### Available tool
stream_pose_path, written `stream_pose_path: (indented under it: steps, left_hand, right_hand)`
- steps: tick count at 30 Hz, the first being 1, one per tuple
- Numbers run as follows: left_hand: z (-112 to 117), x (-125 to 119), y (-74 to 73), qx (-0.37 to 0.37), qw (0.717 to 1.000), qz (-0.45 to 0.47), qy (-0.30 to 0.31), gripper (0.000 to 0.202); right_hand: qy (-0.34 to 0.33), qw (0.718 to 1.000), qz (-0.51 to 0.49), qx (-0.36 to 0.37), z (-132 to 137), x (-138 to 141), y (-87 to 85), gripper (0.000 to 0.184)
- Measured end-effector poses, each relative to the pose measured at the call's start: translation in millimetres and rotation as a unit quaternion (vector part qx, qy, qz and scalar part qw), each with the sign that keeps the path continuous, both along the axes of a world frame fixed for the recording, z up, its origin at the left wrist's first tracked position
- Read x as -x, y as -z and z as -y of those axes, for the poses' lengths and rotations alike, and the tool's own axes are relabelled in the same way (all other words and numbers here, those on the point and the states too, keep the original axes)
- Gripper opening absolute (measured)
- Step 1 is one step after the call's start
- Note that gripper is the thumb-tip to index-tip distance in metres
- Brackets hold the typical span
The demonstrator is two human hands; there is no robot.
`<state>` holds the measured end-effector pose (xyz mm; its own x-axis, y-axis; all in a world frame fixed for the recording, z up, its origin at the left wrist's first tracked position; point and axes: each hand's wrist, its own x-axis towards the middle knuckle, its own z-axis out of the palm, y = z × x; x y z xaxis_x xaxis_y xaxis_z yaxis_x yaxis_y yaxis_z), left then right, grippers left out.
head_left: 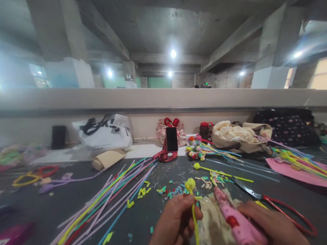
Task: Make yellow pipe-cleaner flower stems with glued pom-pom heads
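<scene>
My left hand [170, 229] pinches a yellow pipe cleaner [194, 216] upright; its top is curled into a small fuzzy ball. In my right hand [275, 225] lies a pink glue gun [238, 223], its nozzle pointing up-left toward the yellow stem. Both hands hover low over a cream scrap of cardboard [213, 218] at the table's near edge. Red-handled scissors [280, 207] lie just right of my right hand.
A fan of coloured pipe cleaners [107, 200] spreads across the dark table [71, 194] on the left, with small cut bits [173, 191] ahead. A phone on a red stand [171, 140], bags [106, 134], finished flower stems [201, 147] and pink paper [297, 170] line the back and right.
</scene>
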<state>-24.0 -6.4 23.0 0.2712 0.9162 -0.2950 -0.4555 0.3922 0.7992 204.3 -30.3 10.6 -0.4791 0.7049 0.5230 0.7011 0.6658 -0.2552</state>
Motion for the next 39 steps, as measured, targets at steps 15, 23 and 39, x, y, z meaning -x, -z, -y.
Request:
stream_pose_path:
  steps: [15,23,39]
  left_hand:
    - [7,-17,18.3,-0.039,0.974,0.033,0.221,0.035]
    - [4,-18,30.1,-0.075,0.964,0.02,0.254,0.039]
    - [13,-18,11.5,-0.078,0.953,-0.205,0.209,0.017]
  right_hand:
    - [-0.082,0.987,-0.135,0.003,7,40,-21.5,0.009]
    - [-0.109,0.984,-0.142,0.024,4,44,-13.3,0.009]
    - [-0.071,0.967,-0.181,0.162,-3,26,-29.9,0.009]
